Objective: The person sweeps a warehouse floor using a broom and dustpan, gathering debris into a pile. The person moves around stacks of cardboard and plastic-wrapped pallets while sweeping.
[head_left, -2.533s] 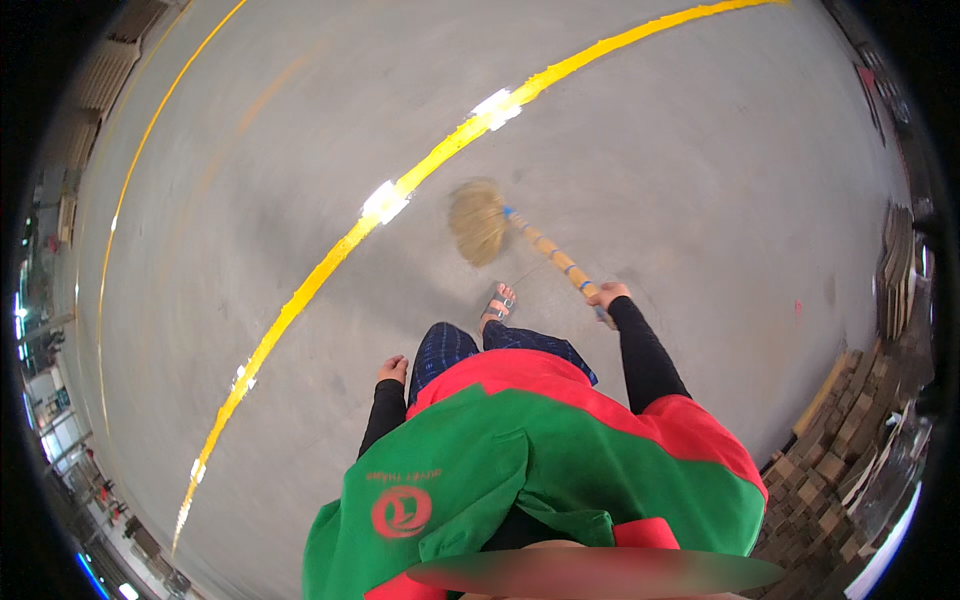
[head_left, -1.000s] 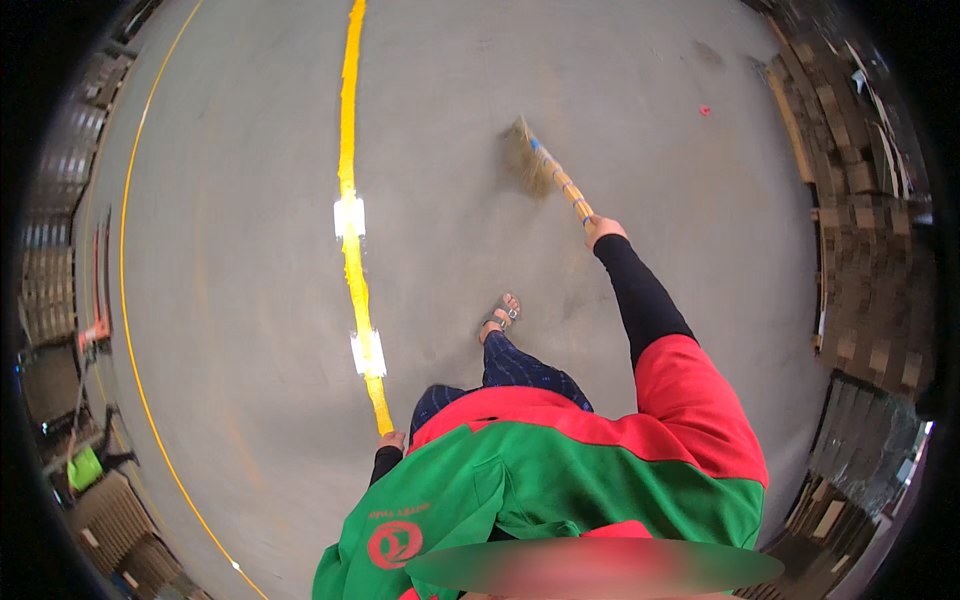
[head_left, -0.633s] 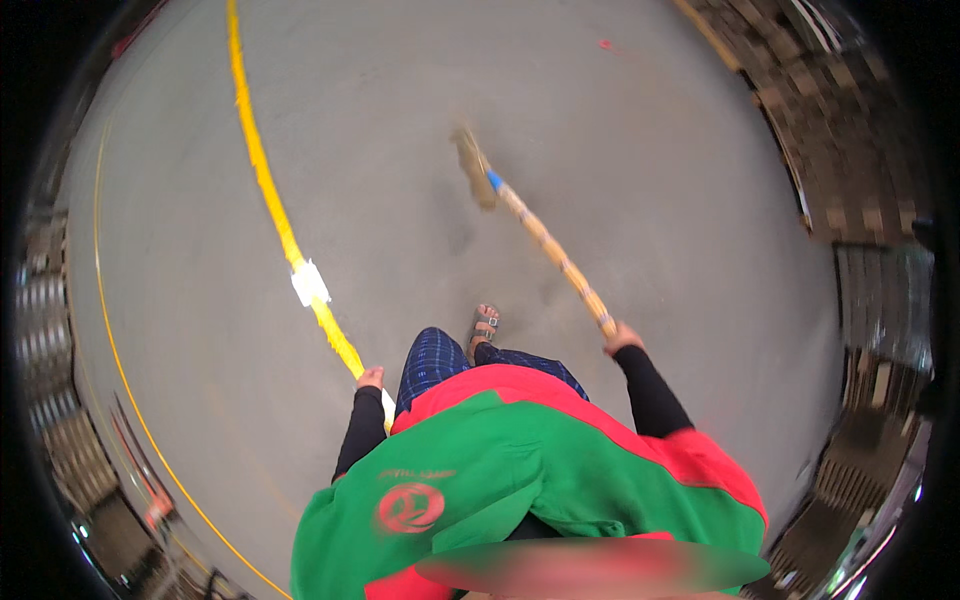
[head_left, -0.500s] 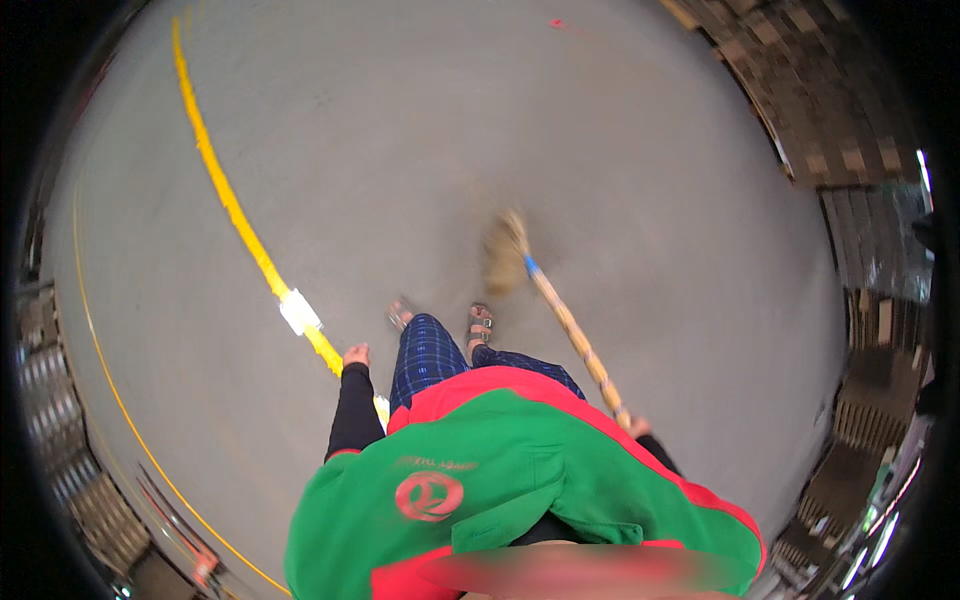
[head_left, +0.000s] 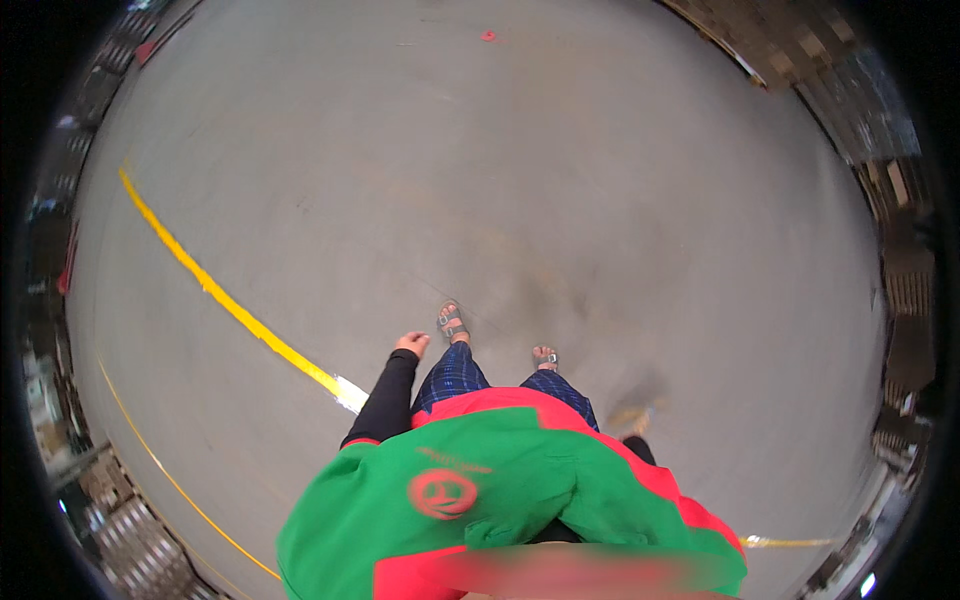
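My left hand (head_left: 414,345) hangs beside my left thigh in a black sleeve. Its fingers are loosely bent and nothing shows in them. On the other side, the black right sleeve (head_left: 638,449) comes out from under the green and red shirt (head_left: 520,450). The fingers of my right hand are mostly hidden and blurred there. Close by that cuff is a smeared tan part of the broom (head_left: 632,413), low at my right side; the rest of it is hidden. My sandalled feet (head_left: 452,322) are apart on the grey floor, the left one farther forward.
A thick yellow floor line (head_left: 230,308) curves along the left, with a white patch (head_left: 350,394) at its near end. Stacked brown pallets or boards (head_left: 770,40) stand far right. A small red scrap (head_left: 488,36) lies far ahead. A yellowish strip (head_left: 790,542) shows at lower right.
The broom has swung back from in front of my feet to my right side. My left hand has moved forward and right. The feet have changed places in stride, and the view has turned.
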`<state>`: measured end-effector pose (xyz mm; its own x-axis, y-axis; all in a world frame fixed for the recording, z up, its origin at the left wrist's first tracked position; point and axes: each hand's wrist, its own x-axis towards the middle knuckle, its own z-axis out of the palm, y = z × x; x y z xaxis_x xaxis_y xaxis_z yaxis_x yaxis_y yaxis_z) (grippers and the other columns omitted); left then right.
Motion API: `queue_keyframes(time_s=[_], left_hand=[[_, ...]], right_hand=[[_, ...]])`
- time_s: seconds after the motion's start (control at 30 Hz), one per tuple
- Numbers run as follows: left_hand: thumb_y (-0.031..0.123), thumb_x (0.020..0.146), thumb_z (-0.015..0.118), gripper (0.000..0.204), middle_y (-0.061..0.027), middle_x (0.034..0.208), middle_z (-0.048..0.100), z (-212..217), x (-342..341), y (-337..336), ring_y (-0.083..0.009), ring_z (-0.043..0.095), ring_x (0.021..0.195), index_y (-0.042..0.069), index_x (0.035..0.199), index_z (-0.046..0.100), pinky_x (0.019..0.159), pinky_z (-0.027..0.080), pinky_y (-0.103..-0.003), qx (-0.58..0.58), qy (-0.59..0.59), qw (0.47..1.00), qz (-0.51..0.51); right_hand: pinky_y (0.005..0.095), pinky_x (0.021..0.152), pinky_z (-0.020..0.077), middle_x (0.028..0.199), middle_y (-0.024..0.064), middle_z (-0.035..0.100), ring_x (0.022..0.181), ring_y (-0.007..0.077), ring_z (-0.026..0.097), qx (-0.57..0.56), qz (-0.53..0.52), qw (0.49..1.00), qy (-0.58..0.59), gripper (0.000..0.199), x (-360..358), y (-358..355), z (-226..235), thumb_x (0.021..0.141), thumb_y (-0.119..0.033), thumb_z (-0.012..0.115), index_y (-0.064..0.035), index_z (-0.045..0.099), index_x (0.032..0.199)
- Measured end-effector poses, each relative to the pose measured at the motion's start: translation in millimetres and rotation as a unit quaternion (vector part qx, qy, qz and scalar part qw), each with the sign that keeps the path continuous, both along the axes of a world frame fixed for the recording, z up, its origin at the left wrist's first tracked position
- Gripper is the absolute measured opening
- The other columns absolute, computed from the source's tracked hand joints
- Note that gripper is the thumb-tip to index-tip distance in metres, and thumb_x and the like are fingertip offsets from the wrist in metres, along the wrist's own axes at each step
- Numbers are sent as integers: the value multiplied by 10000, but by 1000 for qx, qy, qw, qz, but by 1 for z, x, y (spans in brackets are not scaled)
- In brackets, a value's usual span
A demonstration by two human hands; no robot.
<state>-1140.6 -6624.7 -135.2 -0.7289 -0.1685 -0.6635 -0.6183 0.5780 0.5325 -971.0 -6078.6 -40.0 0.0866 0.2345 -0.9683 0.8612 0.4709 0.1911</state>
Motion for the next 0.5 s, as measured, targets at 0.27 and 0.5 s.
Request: queue_keyframes(time_s=[0.27,0.5], left_hand=[[207,735,559,304,-69,757,583,-14,-34,-155,-147,553,612,14,970,564,559,473,-261,50,-54,975,212],[256,730,552,353,-75,737,571,-53,1,-176,-165,560,612,-22,948,556,523,483,-289,-30,-209,977,15]], right_hand=[[346,470,460,578,125,569,461,225,537,-6,-27,985,173,124,-172,-209,-63,527,-130,603,-42,577,611],[312,496,471,591,123,587,479,183,580,28,-101,960,261,257,-276,-294,-32,515,-112,682,8,564,709]])
